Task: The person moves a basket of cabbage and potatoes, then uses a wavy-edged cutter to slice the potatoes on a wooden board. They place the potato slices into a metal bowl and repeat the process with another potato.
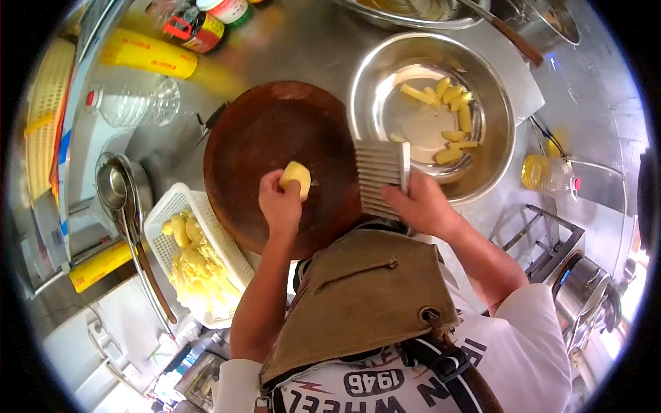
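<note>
My left hand (281,203) holds a peeled yellow potato piece (296,177) between thumb and fingers, above the round brown cutting board (275,131). My right hand (425,204) grips a ridged metal crinkle cutter (381,177) at the board's right edge, beside the large steel bowl (358,103). Inside that bowl lie several cut yellow potato pieces (452,96). To the left of the board, a white plastic basket (234,255) holds several peeled potatoes (184,230) and a pale yellow heap, perhaps a plastic bag.
Ladles (113,180) lie at the left, near a clear plastic bottle (138,102) and a yellow roll (148,54). Sauce bottles (200,31) stand at the back left. An oil bottle (549,175) is at the right. Another steel bowl (413,20) sits behind.
</note>
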`<state>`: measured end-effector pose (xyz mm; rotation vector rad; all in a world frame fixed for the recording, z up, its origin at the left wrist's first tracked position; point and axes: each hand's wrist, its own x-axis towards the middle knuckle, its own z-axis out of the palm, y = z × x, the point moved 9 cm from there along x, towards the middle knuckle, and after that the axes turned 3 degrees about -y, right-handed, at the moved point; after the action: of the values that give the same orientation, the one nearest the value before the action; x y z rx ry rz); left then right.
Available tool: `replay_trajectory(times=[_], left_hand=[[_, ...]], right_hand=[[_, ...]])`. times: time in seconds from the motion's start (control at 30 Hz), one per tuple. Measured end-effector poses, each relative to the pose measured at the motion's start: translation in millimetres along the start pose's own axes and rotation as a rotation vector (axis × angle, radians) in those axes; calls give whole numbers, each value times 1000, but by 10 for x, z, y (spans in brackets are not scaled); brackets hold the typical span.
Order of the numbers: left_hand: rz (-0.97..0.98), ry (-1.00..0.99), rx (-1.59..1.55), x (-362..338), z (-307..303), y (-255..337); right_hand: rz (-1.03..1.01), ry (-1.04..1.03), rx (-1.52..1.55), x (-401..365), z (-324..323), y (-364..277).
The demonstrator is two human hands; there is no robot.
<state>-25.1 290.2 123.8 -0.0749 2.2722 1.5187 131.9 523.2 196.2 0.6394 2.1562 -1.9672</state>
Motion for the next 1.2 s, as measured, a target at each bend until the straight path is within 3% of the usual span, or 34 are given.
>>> replay_trajectory(times=[0.1,0.13,0.23,0.27,0.37,0.4,0.7,0.77,0.9,0.93,1.2], left_hand=[[-141,22,-54,-307,-286,-309],[-269,-23,-5,-433,-319,-346],[45,-112,522,-590,-437,-188],[349,-75,685,-653,-448,70],[737,-198,769,-699,-314,271],[779,-244,724,-685,-276,253],[959,-360,696,-587,-122,61],[897,-434,679,-545,-110,26],[856,-509,696,-528,-74,-10],[850,-512,710,-525,-70,-30],[847,-551,710,-512,-80,-95]], right_hand=[[-39,-132,-426,359,504,13],[21,-150,-491,459,633,12],[88,-189,-625,625,953,52],[36,-183,-646,665,1058,91],[16,-198,-699,693,1280,-2],[6,-206,-725,706,1340,-46],[-2,-210,-1047,550,1627,-386],[41,-290,-1069,514,1739,-379],[-37,-175,-1040,509,1792,-432],[-42,-193,-1141,501,1832,-427],[-56,-218,-1076,508,1825,-477]])
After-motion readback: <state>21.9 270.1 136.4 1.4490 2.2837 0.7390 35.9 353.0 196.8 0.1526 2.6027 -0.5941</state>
